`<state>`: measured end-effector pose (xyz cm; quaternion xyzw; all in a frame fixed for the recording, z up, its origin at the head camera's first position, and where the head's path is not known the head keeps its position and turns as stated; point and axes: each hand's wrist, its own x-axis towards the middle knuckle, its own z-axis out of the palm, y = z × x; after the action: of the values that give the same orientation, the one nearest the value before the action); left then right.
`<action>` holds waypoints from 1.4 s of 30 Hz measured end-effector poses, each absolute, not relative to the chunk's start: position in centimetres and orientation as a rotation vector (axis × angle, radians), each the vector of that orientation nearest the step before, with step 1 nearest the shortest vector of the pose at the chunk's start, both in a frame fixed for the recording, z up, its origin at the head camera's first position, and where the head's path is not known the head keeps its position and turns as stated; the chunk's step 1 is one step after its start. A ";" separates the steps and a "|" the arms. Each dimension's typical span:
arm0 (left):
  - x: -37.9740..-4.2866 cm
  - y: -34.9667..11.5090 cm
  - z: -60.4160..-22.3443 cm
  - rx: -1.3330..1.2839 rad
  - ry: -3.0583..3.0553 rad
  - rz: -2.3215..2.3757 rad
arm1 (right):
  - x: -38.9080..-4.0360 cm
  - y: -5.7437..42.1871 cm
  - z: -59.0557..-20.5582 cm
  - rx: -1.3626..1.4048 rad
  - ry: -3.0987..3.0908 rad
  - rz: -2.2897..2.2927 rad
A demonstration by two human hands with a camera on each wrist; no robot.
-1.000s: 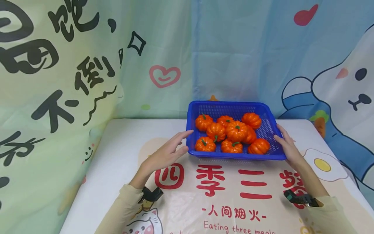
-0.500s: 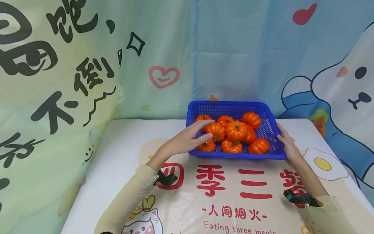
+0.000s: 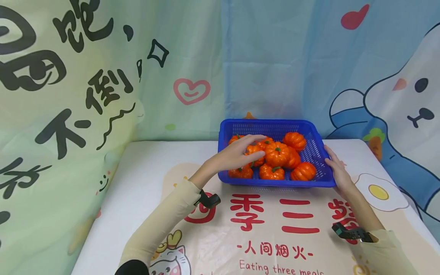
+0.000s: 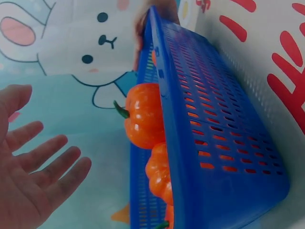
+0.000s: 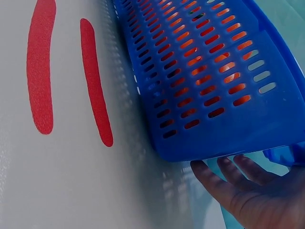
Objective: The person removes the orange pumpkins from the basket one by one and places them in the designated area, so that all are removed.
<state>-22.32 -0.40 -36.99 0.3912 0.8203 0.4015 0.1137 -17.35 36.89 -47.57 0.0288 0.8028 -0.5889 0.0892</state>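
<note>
A blue plastic basket (image 3: 275,183) with slotted walls holds several small glossy orange pumpkins (image 3: 277,154) with green stems. One pumpkin (image 4: 145,116) rises above the rim in the left wrist view. My left hand (image 3: 237,154) hovers over the basket's left part, fingers extended and thumb apart, holding nothing; it hides some pumpkins beneath. In the left wrist view the left hand (image 4: 40,167) is spread and clear of the basket. Against the basket's right end lies my right hand (image 3: 338,172), fairly straight fingers at the outer wall. Its fingertips (image 5: 202,167) meet the wall in the right wrist view.
The table has a printed cover (image 3: 275,244) with red characters and a fried-egg picture (image 3: 379,192). Close behind the basket hangs a cartoon-printed cloth (image 3: 264,76). Each wrist wears a small dark device.
My left hand has moved right and slightly back, from beside the basket's left rim to above the pumpkins. The basket and my right hand stay nearly in place.
</note>
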 end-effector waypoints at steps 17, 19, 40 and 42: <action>-26.1 4.3 -39.0 1.138 2.452 0.917 | -17.5 36.8 -47.7 0.112 2.344 -1.764; -26.5 4.9 -39.6 1.146 2.445 0.874 | -17.6 36.7 -47.7 0.116 2.339 -1.767; -27.3 7.1 -41.4 1.137 2.478 0.654 | -17.3 37.0 -47.5 0.085 2.317 -1.799; -27.3 7.2 -41.4 1.132 2.482 0.640 | -17.3 37.0 -47.5 0.087 2.317 -1.802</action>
<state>-27.28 7.17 -41.39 0.3982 0.8731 0.2252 0.1687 -17.31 36.99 -47.49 0.0294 0.7848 -0.6105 0.1023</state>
